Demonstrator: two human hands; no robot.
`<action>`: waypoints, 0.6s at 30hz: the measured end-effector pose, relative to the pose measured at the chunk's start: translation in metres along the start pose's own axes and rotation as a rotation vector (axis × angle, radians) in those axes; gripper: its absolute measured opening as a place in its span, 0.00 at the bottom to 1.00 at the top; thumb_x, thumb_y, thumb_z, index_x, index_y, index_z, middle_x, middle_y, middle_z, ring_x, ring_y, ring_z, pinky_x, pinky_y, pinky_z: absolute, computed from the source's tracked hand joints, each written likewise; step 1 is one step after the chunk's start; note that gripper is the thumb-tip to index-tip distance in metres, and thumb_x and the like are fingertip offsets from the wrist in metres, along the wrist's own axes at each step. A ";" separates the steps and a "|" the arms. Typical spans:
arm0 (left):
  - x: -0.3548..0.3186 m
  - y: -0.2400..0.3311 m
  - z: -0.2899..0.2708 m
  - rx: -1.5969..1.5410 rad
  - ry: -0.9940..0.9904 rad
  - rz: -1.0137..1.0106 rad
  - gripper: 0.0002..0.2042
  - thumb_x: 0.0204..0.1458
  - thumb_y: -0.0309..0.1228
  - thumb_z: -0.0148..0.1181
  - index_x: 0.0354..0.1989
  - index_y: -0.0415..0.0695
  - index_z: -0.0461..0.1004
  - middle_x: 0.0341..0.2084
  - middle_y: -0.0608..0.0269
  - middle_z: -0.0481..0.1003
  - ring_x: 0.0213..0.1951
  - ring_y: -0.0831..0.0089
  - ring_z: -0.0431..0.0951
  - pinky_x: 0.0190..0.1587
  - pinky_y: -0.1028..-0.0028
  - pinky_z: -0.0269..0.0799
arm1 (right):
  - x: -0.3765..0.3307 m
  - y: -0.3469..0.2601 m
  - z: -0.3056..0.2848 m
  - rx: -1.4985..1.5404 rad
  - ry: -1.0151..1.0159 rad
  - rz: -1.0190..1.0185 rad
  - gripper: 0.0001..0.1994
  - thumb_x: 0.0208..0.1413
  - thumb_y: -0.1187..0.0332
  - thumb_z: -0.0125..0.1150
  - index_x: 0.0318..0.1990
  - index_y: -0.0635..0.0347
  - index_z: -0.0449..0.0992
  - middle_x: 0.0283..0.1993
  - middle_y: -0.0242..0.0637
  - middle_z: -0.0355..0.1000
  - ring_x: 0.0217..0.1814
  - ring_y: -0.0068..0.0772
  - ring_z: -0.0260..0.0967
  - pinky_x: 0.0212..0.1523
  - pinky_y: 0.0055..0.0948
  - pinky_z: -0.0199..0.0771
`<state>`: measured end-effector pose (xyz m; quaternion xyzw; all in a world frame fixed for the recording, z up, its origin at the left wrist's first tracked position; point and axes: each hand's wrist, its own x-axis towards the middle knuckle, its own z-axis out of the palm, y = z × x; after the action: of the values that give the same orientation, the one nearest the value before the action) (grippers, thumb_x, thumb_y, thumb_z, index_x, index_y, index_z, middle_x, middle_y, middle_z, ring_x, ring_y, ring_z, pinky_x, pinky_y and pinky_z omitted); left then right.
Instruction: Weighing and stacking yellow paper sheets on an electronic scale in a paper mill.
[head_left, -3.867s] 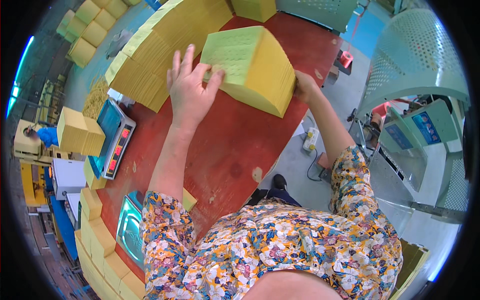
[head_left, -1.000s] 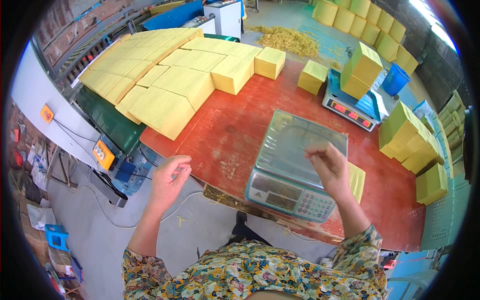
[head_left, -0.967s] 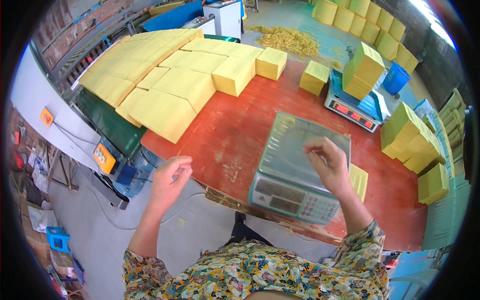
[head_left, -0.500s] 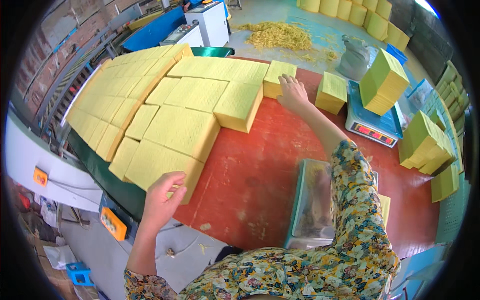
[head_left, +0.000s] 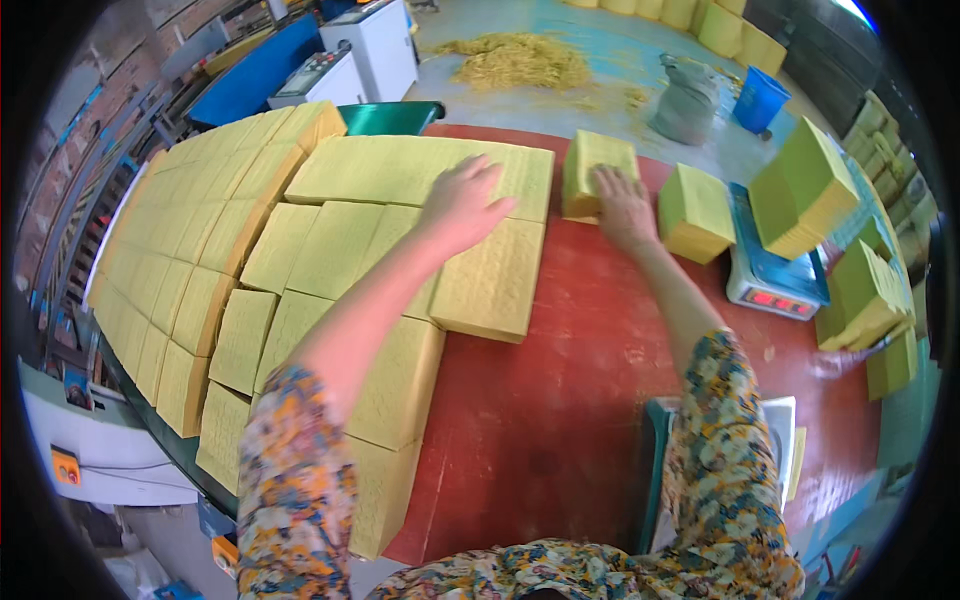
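On the red tabletop (head_left: pixel 560 410), my right hand (head_left: pixel 627 212) grips the near right edge of a small stack of yellow paper (head_left: pixel 590 160); its thumb is hard to make out. A gap parts this stack from the long row of yellow paper stacks (head_left: pixel 370 168) to its left. My left hand (head_left: pixel 462 208) hovers over or rests on that row near its right end, thumb spread from the fingers and nothing in it. I cannot tell whether it touches the paper. Just right of my right hand stands another yellow paper stack (head_left: pixel 697 212).
A blue-topped digital scale (head_left: pixel 775 285) bears a tall yellow paper stack (head_left: pixel 803 190). More stacks (head_left: pixel 865 295) stand farther right. Under my right forearm lies a clear-lidded bin (head_left: pixel 655 470). Beyond the table are a grey sack (head_left: pixel 688 105), a blue bucket (head_left: pixel 760 98) and a straw-coloured heap (head_left: pixel 520 60).
My left hand has swung from the near left corner up and forward over the row. The small stack under my right hand has shifted right, away from the row. The view has shifted too.
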<state>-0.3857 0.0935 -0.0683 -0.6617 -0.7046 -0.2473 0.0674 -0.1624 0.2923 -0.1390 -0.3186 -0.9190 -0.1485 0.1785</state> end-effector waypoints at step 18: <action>-0.084 0.045 0.028 0.217 -0.087 -0.106 0.39 0.58 0.52 0.49 0.64 0.26 0.53 0.65 0.31 0.52 0.68 0.43 0.51 0.71 0.55 0.43 | 0.140 -0.131 0.017 0.474 -0.210 0.097 0.28 0.65 0.47 0.36 0.50 0.62 0.74 0.53 0.54 0.72 0.58 0.54 0.68 0.57 0.49 0.66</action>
<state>-0.3260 0.0306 -0.1160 -0.6223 -0.7636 -0.1441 0.0948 -0.3530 0.2746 -0.1157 -0.3254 -0.9252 0.1136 0.1586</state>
